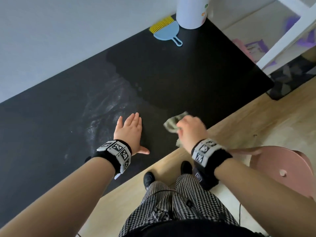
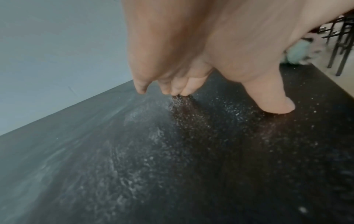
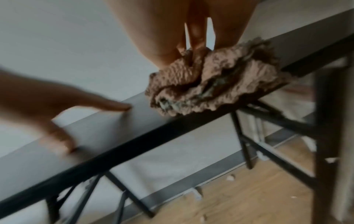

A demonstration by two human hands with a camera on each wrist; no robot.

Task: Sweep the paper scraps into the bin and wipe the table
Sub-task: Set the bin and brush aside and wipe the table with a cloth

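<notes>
Crumpled cloth (image 1: pixel 172 123) bunched in the right hand (image 1: pixel 191 131), right at the near edge of the black table (image 1: pixel 196 69). Fingers (image 3: pixel 162 50) curled round the top of the cloth, pinching it tight. Looks wrinkly and bumpy, grey-green from above, pinkish brown from the wrist view, with folds hanging below the fingers. Just beside it, the left hand (image 1: pixel 129 132) lying flat on the table, fingers straight and close together, thumb (image 2: pixel 272 97) stuck out to the side. White dusty smears (image 1: pixel 104 106) across the table by that hand. Far back, a blue dustpan (image 1: pixel 168 31) with a yellow brush (image 1: pixel 159 24), near a white bin (image 1: pixel 192 11). A pink stool (image 1: pixel 282 170) on the floor.
</notes>
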